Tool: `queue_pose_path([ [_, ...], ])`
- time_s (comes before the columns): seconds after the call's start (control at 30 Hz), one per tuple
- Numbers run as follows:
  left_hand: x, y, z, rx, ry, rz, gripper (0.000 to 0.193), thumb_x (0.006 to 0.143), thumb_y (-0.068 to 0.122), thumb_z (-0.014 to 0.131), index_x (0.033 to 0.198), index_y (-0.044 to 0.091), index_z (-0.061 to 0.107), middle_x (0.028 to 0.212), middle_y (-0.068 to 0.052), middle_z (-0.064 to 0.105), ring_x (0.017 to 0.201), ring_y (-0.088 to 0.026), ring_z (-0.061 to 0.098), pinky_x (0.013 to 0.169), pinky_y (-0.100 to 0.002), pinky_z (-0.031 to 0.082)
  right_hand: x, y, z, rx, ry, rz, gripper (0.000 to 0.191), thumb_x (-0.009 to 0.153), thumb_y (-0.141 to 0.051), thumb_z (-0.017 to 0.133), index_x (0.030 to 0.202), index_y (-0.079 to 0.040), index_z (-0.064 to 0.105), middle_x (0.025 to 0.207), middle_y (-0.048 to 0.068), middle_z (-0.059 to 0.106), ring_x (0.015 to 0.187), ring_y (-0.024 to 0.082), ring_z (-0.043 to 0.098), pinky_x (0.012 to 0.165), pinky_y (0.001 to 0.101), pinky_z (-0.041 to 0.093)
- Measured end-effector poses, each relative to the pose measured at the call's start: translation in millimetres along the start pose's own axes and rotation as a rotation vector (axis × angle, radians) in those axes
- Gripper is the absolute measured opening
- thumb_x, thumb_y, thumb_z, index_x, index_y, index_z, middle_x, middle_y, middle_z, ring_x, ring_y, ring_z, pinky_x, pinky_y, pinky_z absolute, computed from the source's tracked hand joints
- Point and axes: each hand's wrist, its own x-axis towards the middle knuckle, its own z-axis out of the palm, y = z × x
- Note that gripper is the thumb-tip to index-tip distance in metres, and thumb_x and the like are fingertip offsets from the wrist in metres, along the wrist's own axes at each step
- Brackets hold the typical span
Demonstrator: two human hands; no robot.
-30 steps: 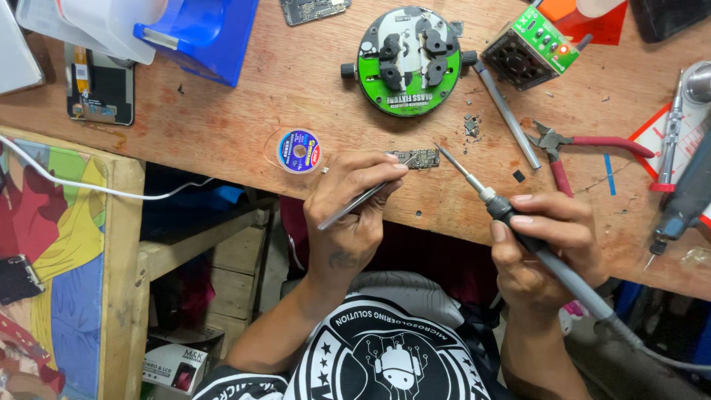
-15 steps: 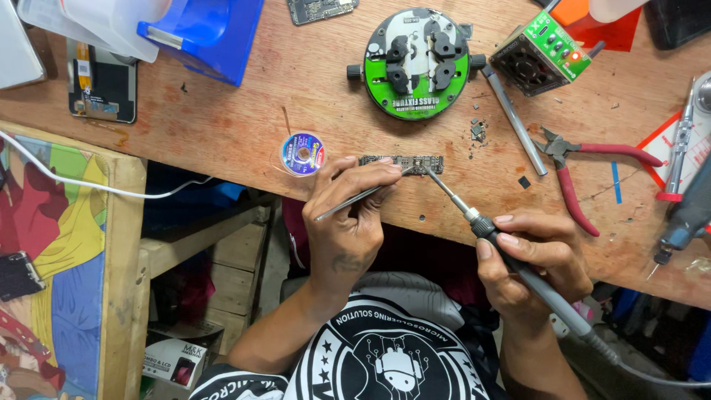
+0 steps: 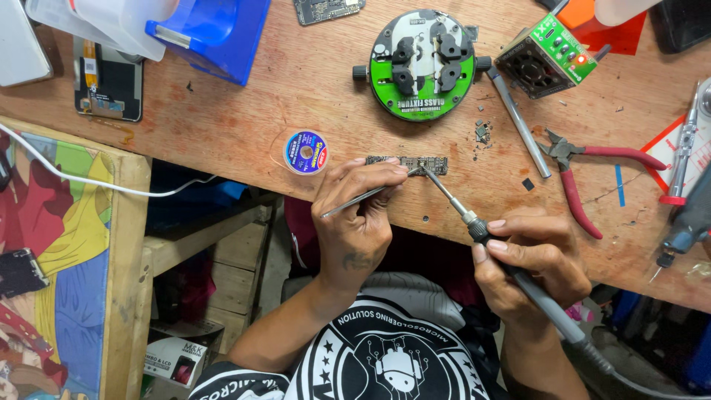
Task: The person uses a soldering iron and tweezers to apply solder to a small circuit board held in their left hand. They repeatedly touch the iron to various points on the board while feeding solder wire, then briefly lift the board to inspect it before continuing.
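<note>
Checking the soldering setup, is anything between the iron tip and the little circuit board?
Nothing visible. The soldering iron in the right hand already reaches the circuit board; the left hand holds tweezers at its edge.

Soldering iron tip now at the circuit strip.

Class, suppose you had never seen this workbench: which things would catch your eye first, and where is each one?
At the wooden bench's near edge, the left hand holds thin metal tweezers and the right hand a grey soldering iron, both tips at a small narrow circuit board. Behind it sits a round green and black holding fixture. Red-handled pliers lie to the right.
</note>
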Motion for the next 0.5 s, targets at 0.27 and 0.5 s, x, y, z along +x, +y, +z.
queue_pose_path([
  [0.27,-1.1,-1.4,2.2,0.013,-0.006,0.020,0.010,0.098,0.001,0.071,0.102,0.010,0.067,0.103,-0.002,0.076,0.107,-0.020,0.075,0.102,-0.038,0.051,4.2,4.1,6.4,0.066,0.033,-0.017,0.021,0.085,0.009,0.072,0.091,-0.007,0.059,0.100,0.012,0.061,0.082,0.020,0.066,0.067,0.0262,0.055],
  [0.5,-2.2,-3.0,4.4,0.007,0.006,0.039,0.011,0.097,0.000,0.070,0.102,0.010,0.066,0.102,-0.002,0.076,0.108,-0.020,0.076,0.102,-0.038,0.051,1.6,7.2,1.6,0.056,-0.003,-0.062,0.021,0.088,0.009,0.072,0.094,-0.006,0.059,0.101,0.013,0.061,0.085,0.021,0.067,0.070,0.0283,0.058],
])
